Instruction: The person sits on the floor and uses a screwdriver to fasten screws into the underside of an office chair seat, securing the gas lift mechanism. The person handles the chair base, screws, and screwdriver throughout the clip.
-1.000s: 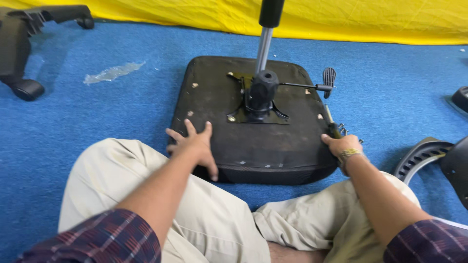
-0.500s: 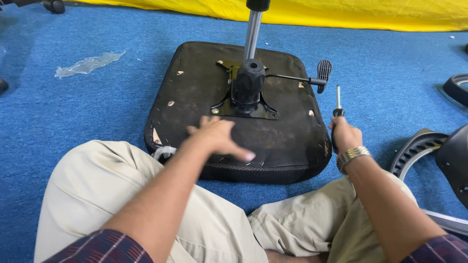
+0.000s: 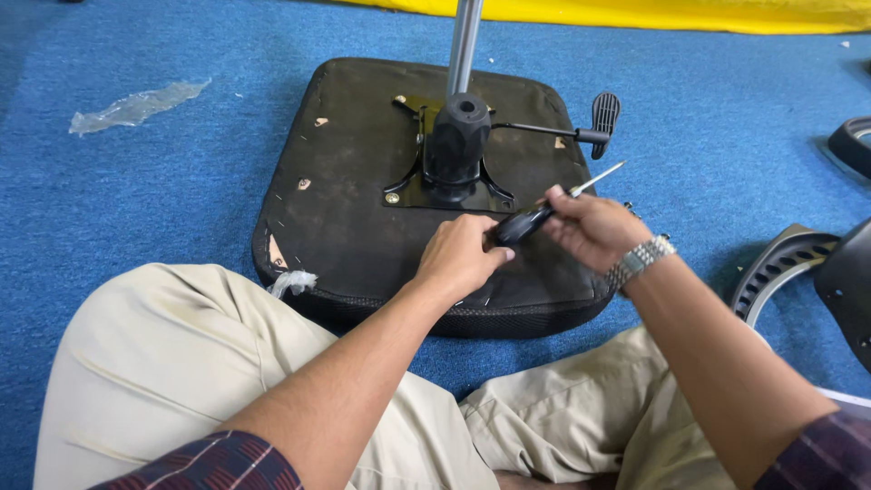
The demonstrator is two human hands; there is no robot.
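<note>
Both hands meet over the upturned black padded chair seat (image 3: 363, 209) on the blue carpet floor. Right hand (image 3: 590, 227) closed round the black-handled screwdriver (image 3: 535, 218), slim metal shaft angled up & to the right. Left hand (image 3: 463, 259) curled, fingertips pinching the handle's near end. Black metal mounting plate w/ gas-lift post (image 3: 454, 145) sits just beyond. Risk, imo: two grips on one short handle, so a slip could jab the tip into the seat base or a finger.

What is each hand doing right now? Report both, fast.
Left hand: closed on the black handle end of the screwdriver.
Right hand: closed around the same screwdriver, nearer its metal shaft, above the upturned seat.
</note>
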